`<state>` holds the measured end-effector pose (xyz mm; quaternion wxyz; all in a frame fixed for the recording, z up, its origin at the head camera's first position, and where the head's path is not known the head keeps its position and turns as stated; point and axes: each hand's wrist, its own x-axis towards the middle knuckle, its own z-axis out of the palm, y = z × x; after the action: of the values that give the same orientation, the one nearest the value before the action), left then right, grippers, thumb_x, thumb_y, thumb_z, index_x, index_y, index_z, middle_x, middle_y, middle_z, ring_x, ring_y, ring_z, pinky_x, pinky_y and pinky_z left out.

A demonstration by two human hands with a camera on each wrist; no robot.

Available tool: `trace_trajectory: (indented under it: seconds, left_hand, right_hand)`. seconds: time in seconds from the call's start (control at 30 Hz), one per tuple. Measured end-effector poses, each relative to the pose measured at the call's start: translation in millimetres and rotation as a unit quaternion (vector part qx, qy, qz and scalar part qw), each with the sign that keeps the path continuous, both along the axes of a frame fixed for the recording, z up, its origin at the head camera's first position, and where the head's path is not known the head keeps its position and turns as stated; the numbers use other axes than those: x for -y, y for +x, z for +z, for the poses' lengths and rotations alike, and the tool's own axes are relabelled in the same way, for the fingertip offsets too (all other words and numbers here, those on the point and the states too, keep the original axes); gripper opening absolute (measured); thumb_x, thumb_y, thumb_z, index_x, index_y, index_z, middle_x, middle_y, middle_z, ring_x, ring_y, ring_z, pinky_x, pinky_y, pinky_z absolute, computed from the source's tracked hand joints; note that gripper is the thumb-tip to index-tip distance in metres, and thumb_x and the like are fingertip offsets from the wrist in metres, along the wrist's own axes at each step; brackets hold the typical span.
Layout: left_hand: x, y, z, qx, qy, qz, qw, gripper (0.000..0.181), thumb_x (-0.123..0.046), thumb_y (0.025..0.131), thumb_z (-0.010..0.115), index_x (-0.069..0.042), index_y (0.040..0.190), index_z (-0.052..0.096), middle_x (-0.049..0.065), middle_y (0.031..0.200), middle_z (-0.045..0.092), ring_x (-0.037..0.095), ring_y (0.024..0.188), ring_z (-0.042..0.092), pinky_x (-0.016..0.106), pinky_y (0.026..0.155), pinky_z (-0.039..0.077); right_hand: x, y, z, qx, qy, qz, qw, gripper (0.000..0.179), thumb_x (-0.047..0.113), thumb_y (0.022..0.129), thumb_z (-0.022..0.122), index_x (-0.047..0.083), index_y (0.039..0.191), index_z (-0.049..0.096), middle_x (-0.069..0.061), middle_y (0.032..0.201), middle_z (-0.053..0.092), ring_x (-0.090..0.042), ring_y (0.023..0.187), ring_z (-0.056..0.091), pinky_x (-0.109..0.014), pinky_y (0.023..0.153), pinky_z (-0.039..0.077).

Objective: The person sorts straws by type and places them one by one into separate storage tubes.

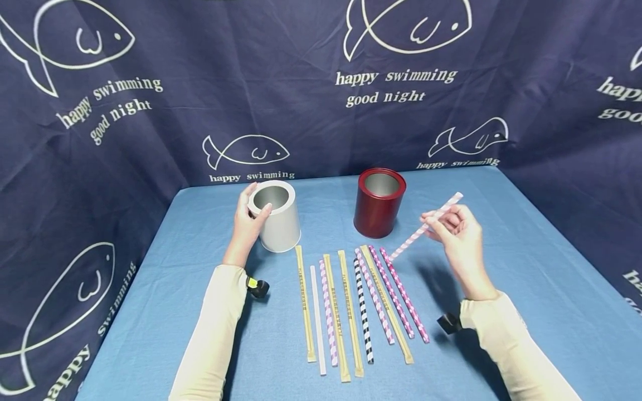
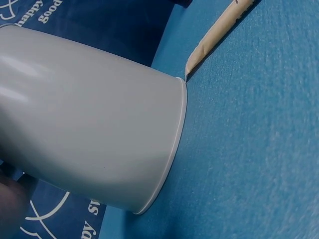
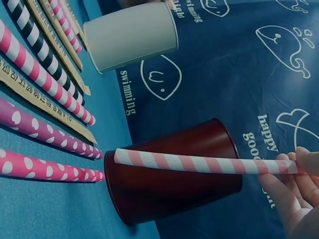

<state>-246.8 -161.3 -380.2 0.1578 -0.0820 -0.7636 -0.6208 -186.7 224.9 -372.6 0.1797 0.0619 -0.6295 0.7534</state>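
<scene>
My left hand grips the white can by its upper part, thumb at the front of the rim and fingers round the far side. In the left wrist view the can's smooth wall fills much of the picture, and most of that hand is hidden. My right hand pinches a pink-and-white striped paper straw near its upper end. The straw slants down to the left, its lower end above the tops of the dotted straws. Seen from the right wrist, it crosses in front of the red can.
Several straws lie in a row on the blue cloth: paper-wrapped ones, a plain pale one, a black-and-white striped one, and pink dotted ones. The red can stands at the back, right of the white can. Dark printed fabric hangs behind.
</scene>
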Motion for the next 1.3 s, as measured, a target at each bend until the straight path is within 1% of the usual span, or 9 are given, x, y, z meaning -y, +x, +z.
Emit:
trace_trajectory:
  seconds: [0.17, 0.37, 0.53, 0.77, 0.97, 1.0, 1.03, 1.23, 1.3]
  left_hand:
    - [-0.7, -1.3, 0.1, 0.006, -0.002, 0.0, 1.0, 0.068, -0.009, 0.086, 0.06, 0.003, 0.147, 0.031, 0.024, 0.149, 0.037, 0.035, 0.13, 0.043, 0.024, 0.101, 0.036]
    - [0.1, -2.0, -1.0, 0.013, -0.006, 0.002, 0.9999, 0.068, -0.01, 0.086, 0.06, 0.001, 0.147, 0.032, 0.023, 0.148, 0.038, 0.035, 0.129, 0.044, 0.023, 0.099, 0.036]
    - [0.4, -1.1, -0.7, 0.006, -0.008, 0.007, 0.9999, 0.068, -0.01, 0.086, 0.06, 0.003, 0.146, 0.032, 0.024, 0.148, 0.039, 0.036, 0.13, 0.044, 0.024, 0.1, 0.036]
    - [-0.2, 1.3, 1.4, 0.0, -0.014, 0.008, 0.9999, 0.068, -0.01, 0.086, 0.059, 0.006, 0.146, 0.031, 0.027, 0.147, 0.038, 0.038, 0.13, 0.042, 0.032, 0.104, 0.036]
    - [-0.4, 0.3, 1.0, 0.001, -0.014, 0.011, 0.9998, 0.067, -0.008, 0.085, 0.058, 0.007, 0.145, 0.031, 0.027, 0.147, 0.038, 0.037, 0.13, 0.042, 0.031, 0.104, 0.036]
    - [0.1, -0.5, 0.2, 0.0, -0.014, 0.011, 0.9998, 0.067, -0.008, 0.085, 0.058, 0.007, 0.145, 0.032, 0.027, 0.147, 0.038, 0.037, 0.13, 0.043, 0.031, 0.104, 0.036]
    - [1.3, -3.2, -3.1, -0.001, -0.012, 0.011, 0.9999, 0.067, -0.008, 0.085, 0.058, 0.006, 0.145, 0.032, 0.027, 0.147, 0.038, 0.037, 0.13, 0.042, 0.031, 0.104, 0.036]
    - [9.6, -22.5, -25.6, -0.008, 0.0, 0.009, 0.9999, 0.069, -0.009, 0.085, 0.061, 0.0, 0.147, 0.033, 0.022, 0.149, 0.039, 0.034, 0.13, 0.043, 0.029, 0.104, 0.036]
    - [9.9, -24.0, -27.4, -0.01, 0.004, 0.008, 0.9999, 0.069, -0.01, 0.085, 0.061, -0.002, 0.147, 0.033, 0.021, 0.149, 0.039, 0.032, 0.13, 0.044, 0.028, 0.104, 0.036]
  right_hand:
    - [3, -1.1, 4.4, -0.005, -0.01, -0.014, 0.9998, 0.019, -0.003, 0.088, 0.062, 0.006, 0.101, 0.053, 0.003, 0.089, 0.075, -0.008, 0.081, 0.072, -0.021, 0.07, 0.057]
    - [8, -4.2, 9.9, -0.006, -0.02, -0.025, 0.9995, 0.021, -0.004, 0.087, 0.064, 0.003, 0.103, 0.052, 0.001, 0.089, 0.074, -0.008, 0.082, 0.072, -0.022, 0.071, 0.057]
    - [14, -7.6, 13.0, -0.013, -0.017, -0.025, 0.9995, 0.02, -0.004, 0.087, 0.063, 0.004, 0.102, 0.053, 0.002, 0.089, 0.074, -0.008, 0.081, 0.072, -0.022, 0.072, 0.057]
    - [20, -12.2, 16.1, -0.017, -0.023, -0.025, 0.9993, 0.021, -0.003, 0.087, 0.065, 0.004, 0.103, 0.054, 0.001, 0.09, 0.074, -0.009, 0.081, 0.072, -0.023, 0.072, 0.057]
    - [26, -14.9, 19.8, -0.024, -0.026, -0.026, 0.999, 0.02, -0.003, 0.087, 0.064, 0.006, 0.102, 0.055, 0.001, 0.09, 0.074, -0.008, 0.082, 0.072, -0.022, 0.072, 0.057]
    - [27, -15.3, 20.4, -0.027, -0.029, -0.025, 0.9989, 0.02, -0.003, 0.087, 0.064, 0.006, 0.102, 0.055, 0.001, 0.09, 0.074, -0.008, 0.083, 0.072, -0.022, 0.072, 0.057]
    - [28, -15.7, 21.2, -0.031, -0.032, -0.023, 0.9987, 0.02, -0.004, 0.087, 0.064, 0.005, 0.102, 0.054, 0.001, 0.09, 0.074, -0.008, 0.083, 0.072, -0.022, 0.072, 0.057]
    - [34, -17.9, 25.9, -0.043, -0.04, -0.017, 0.9981, 0.02, -0.004, 0.087, 0.064, 0.007, 0.1, 0.054, 0.001, 0.09, 0.074, -0.008, 0.083, 0.072, -0.023, 0.071, 0.057]
    - [37, -18.9, 26.6, -0.044, -0.038, -0.019, 0.9981, 0.02, -0.004, 0.087, 0.064, 0.009, 0.099, 0.054, 0.001, 0.09, 0.074, -0.008, 0.083, 0.072, -0.023, 0.071, 0.057]
